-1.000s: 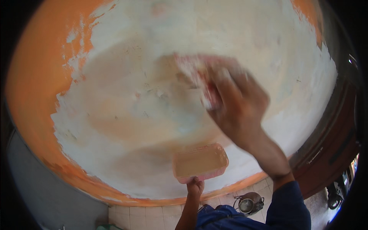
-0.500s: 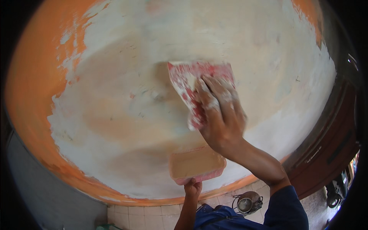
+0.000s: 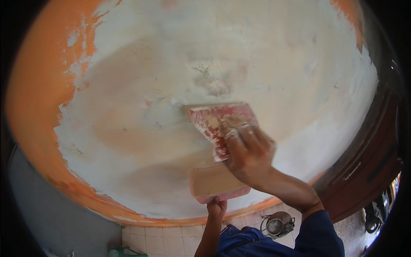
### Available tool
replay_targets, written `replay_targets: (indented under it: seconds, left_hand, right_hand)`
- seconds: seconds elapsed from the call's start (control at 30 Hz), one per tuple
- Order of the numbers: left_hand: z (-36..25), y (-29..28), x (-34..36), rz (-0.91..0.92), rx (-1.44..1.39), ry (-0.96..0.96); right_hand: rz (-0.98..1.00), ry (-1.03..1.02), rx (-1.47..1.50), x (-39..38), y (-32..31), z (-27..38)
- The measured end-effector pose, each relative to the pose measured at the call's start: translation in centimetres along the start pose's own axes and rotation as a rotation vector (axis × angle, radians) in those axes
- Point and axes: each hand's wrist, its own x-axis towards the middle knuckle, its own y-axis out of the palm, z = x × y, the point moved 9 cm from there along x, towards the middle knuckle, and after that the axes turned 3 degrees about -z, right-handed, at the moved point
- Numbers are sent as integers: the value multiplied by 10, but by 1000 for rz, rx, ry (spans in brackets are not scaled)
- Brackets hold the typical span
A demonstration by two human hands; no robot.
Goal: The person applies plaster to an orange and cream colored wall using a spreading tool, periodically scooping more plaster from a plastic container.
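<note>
Against the wall point(image 3: 141, 85), a red plastic putty spreader point(image 3: 205, 122) lies flat, its face smeared with white putty. My right hand point(image 3: 250, 147) grips it from the lower right, and the fingers are coated with putty. Below it, my left hand point(image 3: 217, 207) holds up a pink rectangular tub point(image 3: 222, 195) by its near edge. Beige-white putty fills the inside of the tub, and its right end is partly hidden behind my right hand. White and beige filler covers most of the wall, with several small scuffs and darker marks showing.
Orange paint point(image 3: 38, 90) borders the filler at left and along the bottom. A dark reddish-brown wooden panel point(image 3: 364, 171) stands at right. On the tiled floor point(image 3: 171, 242) sits a round metal pot point(image 3: 277, 225), with a green object point(image 3: 124, 252) at lower left.
My right hand has drawn the spreader down the wall, closer to the tub. A scuffed, marked patch now shows above it. My left hand and the tub have barely moved.
</note>
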Motion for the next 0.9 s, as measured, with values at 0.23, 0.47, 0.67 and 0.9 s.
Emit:
replay_targets:
  seconds: [0.23, 0.47, 0.67, 0.9]
  left_hand:
    - [-4, 4, 1, 32, 0, 18]
    - [-2, 20, 0, 118, -31, -8]
    - [-3, 8, -2, 12, 68, 24]
    - [-3, 4, -6, 64, -10, 0]
  right_hand:
    - [-238, -88, -193, 80, -9, -15]
    - [-145, -95, -52, 17, -2, -3]
    - [-398, -141, -127, 35, 7, -4]
    - [-111, -92, -183, 8, 38, 9]
